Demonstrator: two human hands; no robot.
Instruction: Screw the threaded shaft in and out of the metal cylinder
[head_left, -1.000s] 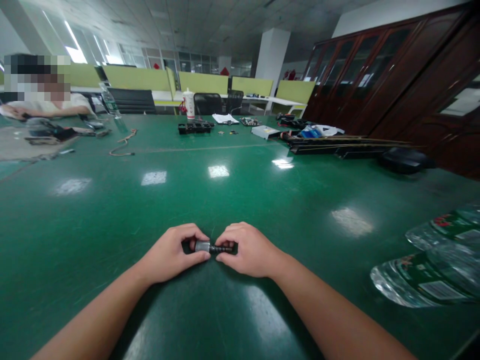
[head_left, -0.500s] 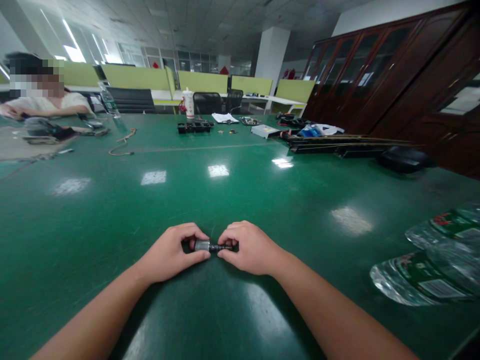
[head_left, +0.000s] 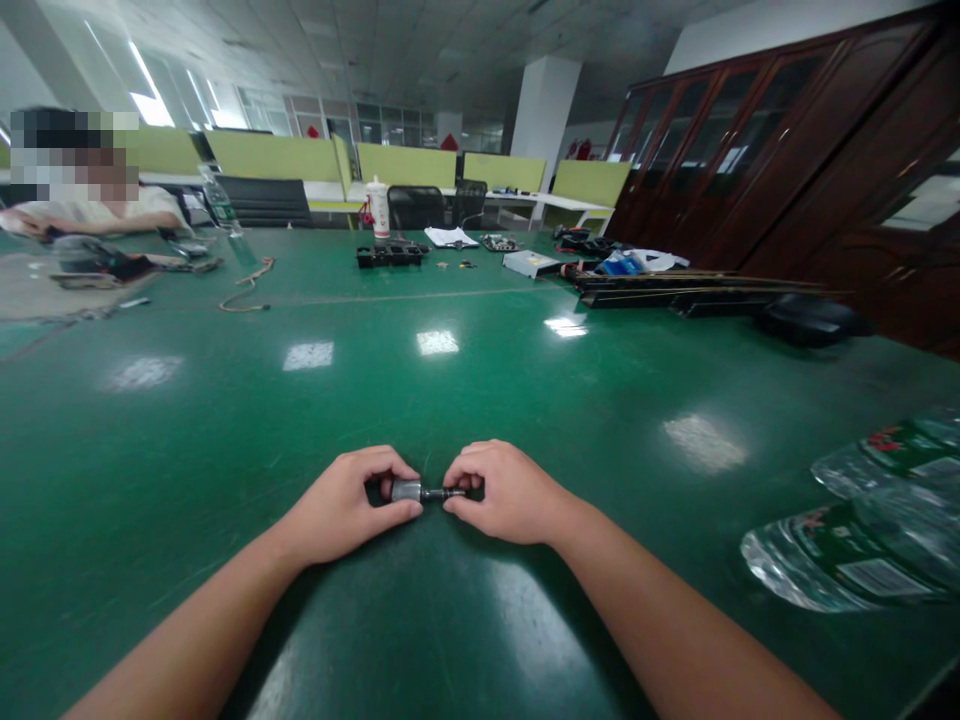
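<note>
A small silver metal cylinder (head_left: 406,491), like a little motor body, lies on its side just above the green tabletop. My left hand (head_left: 360,500) is closed around it, thumb in front and fingers behind. Out of its right end comes a thin dark rod (head_left: 433,494) with a ribbed part, roughly level and in line with the cylinder. My right hand (head_left: 506,492) pinches the rod's ribbed far part between thumb and fingers. The rod's right end is partly hidden in those fingers. A short stretch of rod shows between my hands.
Clear plastic bottles (head_left: 840,555) with green labels lie on the right of the green table (head_left: 450,400). Black rails (head_left: 660,290), a grey box (head_left: 530,263) and a black part (head_left: 390,256) are at the far side. Another person (head_left: 90,210) sits far left.
My right hand has shifted slightly right, away from the cylinder, and more of the rod shows between the hands. My left hand keeps hold of the cylinder, nearly still.
</note>
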